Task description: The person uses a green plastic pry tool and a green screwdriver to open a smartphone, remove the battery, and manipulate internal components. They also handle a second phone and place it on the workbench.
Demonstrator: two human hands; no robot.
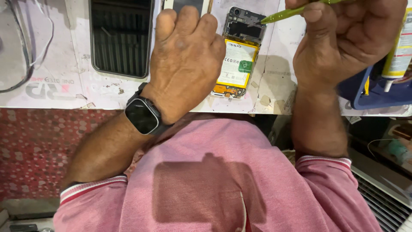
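Note:
An opened phone (237,56) lies on the worktable with its back off, showing a yellow-edged white battery and the circuit board near the top. My left hand (185,60) rests on the phone's left side, fingers curled, holding it down; a black smartwatch sits on that wrist. My right hand (343,38) grips a green screwdriver (285,14) whose tip touches the phone's upper right corner near the camera area.
A dark phone screen panel (121,36) lies face up to the left. A black cable (21,56) curls at the far left. A blue tray (373,92) holding a white bottle (401,49) stands at the right edge. The table's worn paper cover (56,86) ends just before my chest.

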